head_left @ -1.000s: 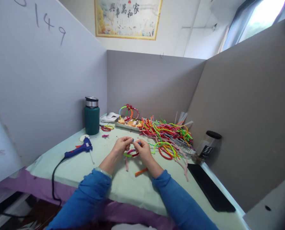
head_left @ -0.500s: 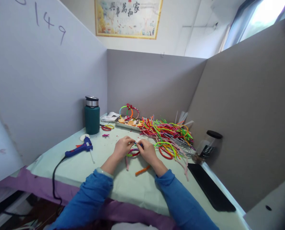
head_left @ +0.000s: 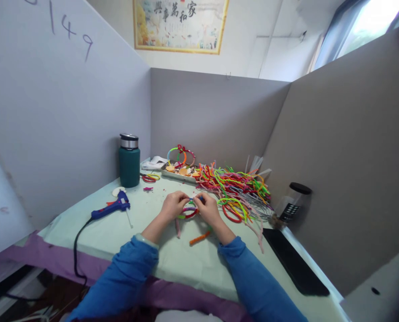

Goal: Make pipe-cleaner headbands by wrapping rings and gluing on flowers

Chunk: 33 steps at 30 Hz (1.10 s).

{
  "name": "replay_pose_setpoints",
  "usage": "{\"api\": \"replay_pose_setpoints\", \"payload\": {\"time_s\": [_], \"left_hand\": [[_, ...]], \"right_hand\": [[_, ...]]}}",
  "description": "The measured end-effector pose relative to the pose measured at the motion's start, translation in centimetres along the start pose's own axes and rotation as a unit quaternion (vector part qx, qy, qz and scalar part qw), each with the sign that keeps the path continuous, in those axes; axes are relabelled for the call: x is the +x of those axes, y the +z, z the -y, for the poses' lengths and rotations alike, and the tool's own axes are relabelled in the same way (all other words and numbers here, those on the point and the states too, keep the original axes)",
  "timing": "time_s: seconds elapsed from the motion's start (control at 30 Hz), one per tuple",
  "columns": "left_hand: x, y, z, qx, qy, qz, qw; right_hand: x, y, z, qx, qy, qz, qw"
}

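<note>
Near the middle of the table, my left hand [head_left: 174, 206] and my right hand [head_left: 208, 210] are close together, fingertips pinched on a short blue pipe cleaner [head_left: 191, 199]. Just below the fingers shows a multicoloured pipe cleaner ring [head_left: 187, 217] in green, purple and red, partly hidden by the hands. Whether the blue piece is joined to it I cannot tell. A pale pink pipe cleaner end [head_left: 178, 229] hangs down at the ring's left. Closer to me lies an orange pipe cleaner piece [head_left: 199, 239], below my right hand.
A large heap of pipe cleaners [head_left: 236, 188] covers the right back. Behind is a metal tray [head_left: 177, 175] with coloured rings above it. To the left are a blue glue gun [head_left: 114, 208], scissors [head_left: 149, 178] and a green bottle [head_left: 129, 165]. A clear jar [head_left: 291, 203] stands right.
My fingertips have drawn slightly apart, showing more of the blue pipe cleaner between them. My right hand has shifted a little to the right.
</note>
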<state>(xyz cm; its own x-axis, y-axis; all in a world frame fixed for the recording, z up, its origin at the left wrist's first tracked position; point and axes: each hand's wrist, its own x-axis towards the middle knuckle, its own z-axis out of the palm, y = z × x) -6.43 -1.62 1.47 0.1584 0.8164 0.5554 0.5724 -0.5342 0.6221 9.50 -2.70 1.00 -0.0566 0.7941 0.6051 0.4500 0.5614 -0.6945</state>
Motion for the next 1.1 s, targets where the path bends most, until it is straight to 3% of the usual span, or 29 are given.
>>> {"api": "replay_pose_setpoints", "payload": {"time_s": [0.13, 0.23, 0.3, 0.43, 0.53, 0.63, 0.77, 0.93, 1.1], "left_hand": [[0.3, 0.2, 0.0, -0.165, -0.097, -0.008, 0.982], [0.2, 0.0, -0.5, -0.305, -0.181, 0.02, 0.935], [0.2, -0.4, -0.8, -0.415, -0.237, 0.029, 0.878], [0.2, -1.4, -1.0, -0.618, -0.309, 0.045, 0.721], [0.3, -1.9, -0.5, -0.67, -0.343, 0.019, 0.658], [0.3, -2.1, 0.0, -0.683, -0.346, -0.018, 0.643], [0.3, -2.3, 0.1, -0.696, -0.324, -0.024, 0.64], [0.7, -2.6, 0.6, -0.73, -0.347, -0.059, 0.585], [1.1, -3.2, 1.3, -0.745, -0.358, -0.12, 0.55]], "right_hand": [[-0.1, 0.9, 0.0, 0.145, 0.081, 0.03, 0.986], [-0.1, 1.2, 0.1, 0.209, 0.11, 0.034, 0.971], [-0.1, 1.1, 0.2, 0.231, 0.123, 0.016, 0.965], [0.2, 0.4, 0.4, 0.26, 0.142, -0.035, 0.955], [0.3, 0.1, 0.8, 0.263, 0.15, -0.06, 0.951], [0.2, 0.0, 1.3, 0.241, 0.148, -0.056, 0.957], [0.0, 0.2, 1.4, 0.211, 0.143, -0.04, 0.966], [-0.1, 0.5, 0.9, 0.198, 0.138, -0.042, 0.969], [-0.1, 0.9, 0.2, 0.159, 0.106, -0.04, 0.981]]}}
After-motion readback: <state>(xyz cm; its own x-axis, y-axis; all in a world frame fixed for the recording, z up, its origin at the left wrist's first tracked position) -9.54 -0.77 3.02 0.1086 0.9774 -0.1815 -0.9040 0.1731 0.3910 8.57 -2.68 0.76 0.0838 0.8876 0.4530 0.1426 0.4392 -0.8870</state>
